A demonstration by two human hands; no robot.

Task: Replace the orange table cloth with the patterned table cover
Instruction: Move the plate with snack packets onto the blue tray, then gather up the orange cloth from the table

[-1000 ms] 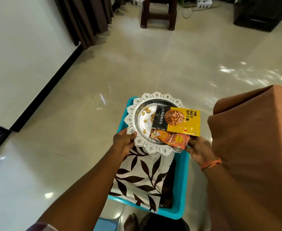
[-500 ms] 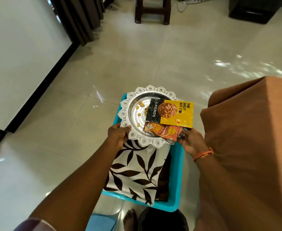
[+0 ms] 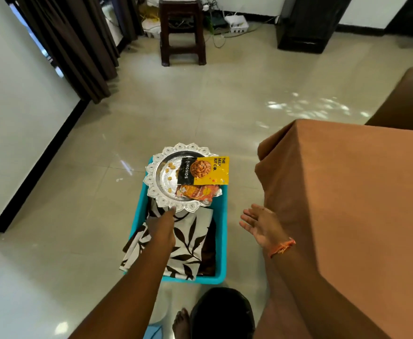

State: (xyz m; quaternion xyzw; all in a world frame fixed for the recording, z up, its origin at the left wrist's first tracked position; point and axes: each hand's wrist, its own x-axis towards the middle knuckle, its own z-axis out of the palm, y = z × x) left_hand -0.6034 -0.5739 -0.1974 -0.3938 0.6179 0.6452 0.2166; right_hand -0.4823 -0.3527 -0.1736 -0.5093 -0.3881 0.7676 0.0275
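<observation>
Both hands are free of the plate: the right hand (image 3: 261, 225) hangs open, palm up with fingers spread, holding nothing, while the left hand (image 3: 162, 222) reaches down with straight fingers whose tips touch the silver plate's near rim. Beside the right arm, the orange table cloth (image 3: 347, 204) covers the table on the right. On the tiled floor just left of it stands a turquoise tub (image 3: 221, 241) holding the folded patterned table cover (image 3: 190, 243) (white with dark leaves). Resting across the tub's far end is the silver plate (image 3: 166, 177), bearing a yellow almond packet (image 3: 206, 170), an orange packet (image 3: 198, 193) and a few loose nuts.
</observation>
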